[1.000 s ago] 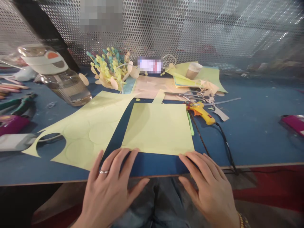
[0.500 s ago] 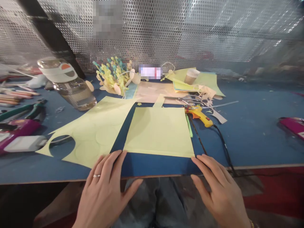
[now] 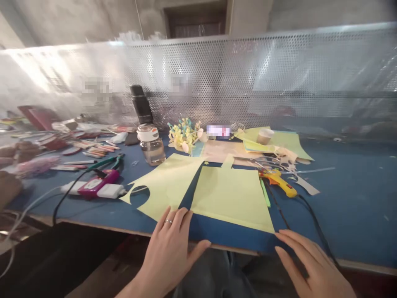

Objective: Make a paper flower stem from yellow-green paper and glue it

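Observation:
A yellow-green square of paper [image 3: 231, 194] lies flat near the front of the blue table. My left hand [image 3: 172, 244] rests at its near left corner, fingertips on or beside the edge, thumb spread away. At the near right corner is my right hand [image 3: 310, 258], fingers stretched out and the thumb apart. Neither hand grips anything. To the left lies a larger yellow-green sheet [image 3: 173, 174] with a round hole cut at its left end; my left fingers are at its near edge. A narrow paper strip [image 3: 228, 162] lies behind the square.
Right of the square lies a yellow glue gun [image 3: 283, 184] with a black cord, near scissors [image 3: 252, 160] and paper scraps. A water bottle [image 3: 151, 145], paper flowers [image 3: 182, 134] and a paper cup [image 3: 264, 135] stand behind. Leftward are a purple power strip [image 3: 101, 184], pliers [image 3: 116, 161] and another person's hand [image 3: 9, 188].
The view has swung up and left, bringing the left end of the table and the wall above the mesh into sight. Both hands stay at the square's near corners.

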A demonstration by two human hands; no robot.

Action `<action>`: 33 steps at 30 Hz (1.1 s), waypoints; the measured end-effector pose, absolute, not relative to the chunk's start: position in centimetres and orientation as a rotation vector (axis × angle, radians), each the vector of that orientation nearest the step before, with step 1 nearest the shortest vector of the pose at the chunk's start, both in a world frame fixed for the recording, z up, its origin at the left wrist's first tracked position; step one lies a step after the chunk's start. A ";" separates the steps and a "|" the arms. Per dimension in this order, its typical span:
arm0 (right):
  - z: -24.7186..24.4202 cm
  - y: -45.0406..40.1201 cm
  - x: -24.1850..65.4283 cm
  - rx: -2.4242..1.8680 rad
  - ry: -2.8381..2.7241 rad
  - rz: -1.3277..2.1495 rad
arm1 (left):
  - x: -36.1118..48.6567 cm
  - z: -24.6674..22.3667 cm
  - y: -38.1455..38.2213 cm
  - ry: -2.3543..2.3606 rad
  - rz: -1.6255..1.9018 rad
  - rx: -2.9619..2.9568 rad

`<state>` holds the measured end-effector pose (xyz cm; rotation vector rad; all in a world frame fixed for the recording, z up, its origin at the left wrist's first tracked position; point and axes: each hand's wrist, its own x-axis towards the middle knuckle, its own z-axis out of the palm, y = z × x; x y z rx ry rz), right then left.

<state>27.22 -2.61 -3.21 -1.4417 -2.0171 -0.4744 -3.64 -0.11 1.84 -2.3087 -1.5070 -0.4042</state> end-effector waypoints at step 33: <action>10.8 14.5 25.3 -0.845 -1.277 0.108 | 2.5 6.2 17.8 -2.223 -2.107 -2.889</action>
